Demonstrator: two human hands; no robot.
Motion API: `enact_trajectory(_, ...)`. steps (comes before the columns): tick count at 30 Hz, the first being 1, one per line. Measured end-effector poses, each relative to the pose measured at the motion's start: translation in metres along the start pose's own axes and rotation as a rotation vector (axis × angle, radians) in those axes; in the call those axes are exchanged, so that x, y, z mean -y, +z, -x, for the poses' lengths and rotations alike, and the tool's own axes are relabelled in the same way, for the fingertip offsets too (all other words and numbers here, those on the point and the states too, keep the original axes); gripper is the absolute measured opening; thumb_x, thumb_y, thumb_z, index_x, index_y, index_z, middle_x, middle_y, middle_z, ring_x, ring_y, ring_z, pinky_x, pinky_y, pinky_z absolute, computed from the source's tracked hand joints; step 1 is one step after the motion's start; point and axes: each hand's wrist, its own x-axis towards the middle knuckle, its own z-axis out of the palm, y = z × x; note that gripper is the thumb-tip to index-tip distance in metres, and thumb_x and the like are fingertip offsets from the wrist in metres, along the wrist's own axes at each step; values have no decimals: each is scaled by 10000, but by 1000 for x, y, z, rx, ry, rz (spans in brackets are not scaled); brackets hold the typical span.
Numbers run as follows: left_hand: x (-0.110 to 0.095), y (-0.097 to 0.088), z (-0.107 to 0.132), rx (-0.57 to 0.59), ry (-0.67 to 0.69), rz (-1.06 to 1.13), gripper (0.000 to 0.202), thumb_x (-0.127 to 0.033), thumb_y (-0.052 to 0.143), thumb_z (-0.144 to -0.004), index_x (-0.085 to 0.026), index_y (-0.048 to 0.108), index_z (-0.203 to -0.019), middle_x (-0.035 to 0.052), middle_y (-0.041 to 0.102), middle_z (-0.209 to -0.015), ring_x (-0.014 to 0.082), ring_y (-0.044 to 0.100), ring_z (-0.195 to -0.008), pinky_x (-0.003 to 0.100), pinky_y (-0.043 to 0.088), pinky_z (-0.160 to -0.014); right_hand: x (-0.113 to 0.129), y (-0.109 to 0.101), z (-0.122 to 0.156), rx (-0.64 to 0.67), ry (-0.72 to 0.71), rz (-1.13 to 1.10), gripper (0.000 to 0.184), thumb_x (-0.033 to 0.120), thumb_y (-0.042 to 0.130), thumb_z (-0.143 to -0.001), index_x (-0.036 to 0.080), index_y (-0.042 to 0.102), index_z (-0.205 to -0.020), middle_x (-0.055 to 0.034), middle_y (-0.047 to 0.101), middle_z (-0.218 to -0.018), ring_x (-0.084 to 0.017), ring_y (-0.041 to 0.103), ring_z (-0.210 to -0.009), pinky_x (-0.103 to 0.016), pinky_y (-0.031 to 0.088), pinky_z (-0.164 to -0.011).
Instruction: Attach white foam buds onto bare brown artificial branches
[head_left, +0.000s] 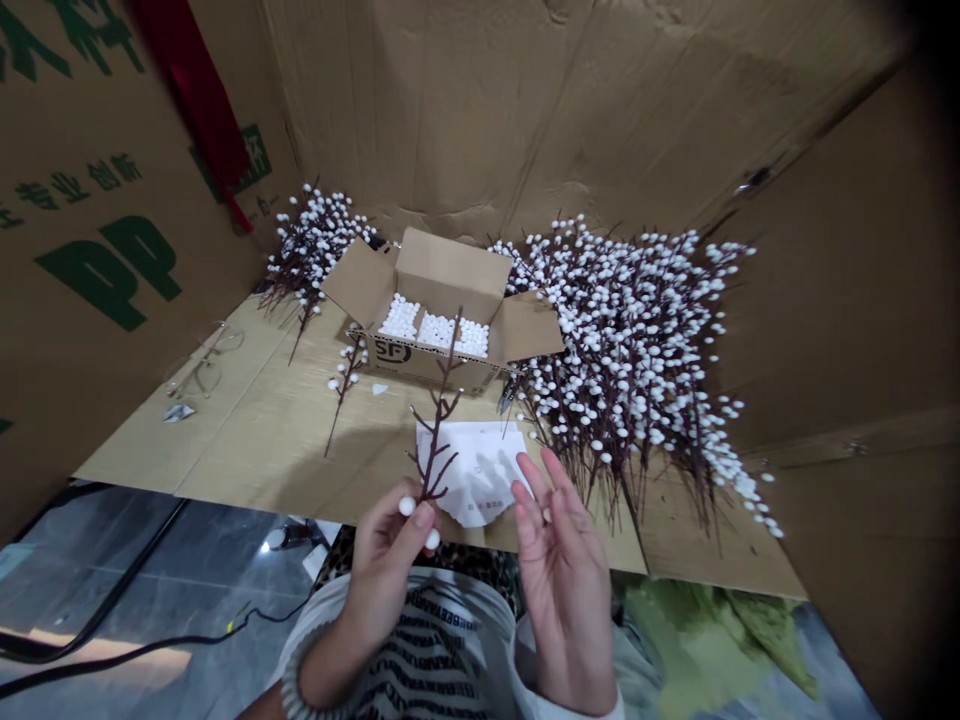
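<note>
My left hand (386,555) is closed around the base of a dark bare twig (439,425) that stands upright, with two small white foam balls (407,506) at its fingertips. Beside it my right hand (559,560) is raised with fingers stretched out and apart, holding nothing. Behind the twig lies a white paper sheet (480,470) on the cardboard work surface (247,430). An open cardboard box (442,310) filled with white foam balls sits further back.
A big pile of branches studded with white balls (637,340) lies to the right of the box. A smaller bunch (311,245) leans at the back left, and one beaded twig (343,385) lies loose. Cardboard walls surround the surface; cables run over the floor at lower left.
</note>
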Motion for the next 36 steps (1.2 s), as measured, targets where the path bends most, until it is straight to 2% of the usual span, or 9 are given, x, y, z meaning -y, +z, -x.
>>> enact_trajectory(1, 0, 0, 0, -19, -1, 2, 343, -493, 745, -695, -172, 639, -638, -12, 595, -556, 81, 477, -442, 164, 407, -384, 0, 1, 1, 12, -9, -1, 344, 370, 662, -813, 205, 625, -1113, -33, 701, -775, -110, 611, -571, -213, 513, -520)
enact_trajectory(3, 0, 1, 1, -48, -13, -13, 307, -481, 739, -706, -182, 699, -757, 17, 687, -669, 65, 466, -403, 155, 383, -335, -2, 4, 3, 61, -60, 6, 260, 427, 592, -862, 201, 613, -988, 74, 488, -476, -68, 411, -386, -174, 403, -421)
enact_trajectory(6, 0, 1, 1, -44, 4, -60, 288, -463, 710, -746, -186, 734, -819, 48, 736, -764, 57, 479, -380, 150, 379, -315, -3, 8, 7, 161, -144, 31, 201, 413, 585, -868, 224, 525, -834, 112, 313, -482, -61, 295, -406, -157, 336, -423)
enact_trajectory(9, -2, 0, 0, -53, 105, -130, 278, -446, 710, -753, -171, 742, -774, 54, 727, -697, 116, 602, -498, 176, 464, -398, -4, 12, 10, 257, -166, 92, 223, 375, 657, -812, 236, 483, -815, 83, 414, -590, -76, 396, -475, -187, 393, -466)
enact_trajectory(13, -6, 0, 0, -1, 237, -260, 253, -423, 702, -771, -177, 756, -750, 80, 756, -741, 198, 692, -683, 275, 569, -584, -5, 14, 10, 325, -224, 205, 201, 303, 732, -753, 209, 554, -759, 29, 577, -678, -107, 569, -599, -219, 493, -564)
enact_trajectory(18, -12, 3, 0, 28, 328, -361, 146, -334, 692, -792, -211, 770, -781, 61, 768, -746, 204, 697, -663, 310, 580, -589, -5, 20, 11, 371, -370, 251, 88, 226, 746, -741, 219, 689, -807, -17, 721, -762, -152, 697, -692, -250, 573, -631)
enact_trajectory(22, -19, 5, -1, 10, 499, -483, 77, -193, 693, -763, -206, 762, -731, 38, 750, -680, 173, 673, -597, 265, 549, -547, -3, 27, 15, 324, -372, 229, 193, 152, 748, -731, 243, 701, -895, -15, 761, -805, -153, 728, -715, -236, 590, -643)
enact_trajectory(28, -27, 7, -1, 15, 668, -592, 169, -144, 683, -745, -203, 687, -586, 6, 727, -635, 149, 655, -556, 250, 520, -554, -1, 31, 16, 333, -437, 259, 143, 120, 737, -728, 240, 726, -806, -8, 758, -774, -145, 724, -706, -215, 592, -619)
enact_trajectory(36, -18, 1, 0, 21, 749, -666, 136, -101, 675, -766, -218, 745, -765, 20, 772, -752, 170, 697, -662, 283, 498, -628, -1, 31, 17, 306, -423, 276, 102, 150, 740, -733, 223, 724, -803, -17, 762, -745, -152, 723, -671, -224, 597, -600)
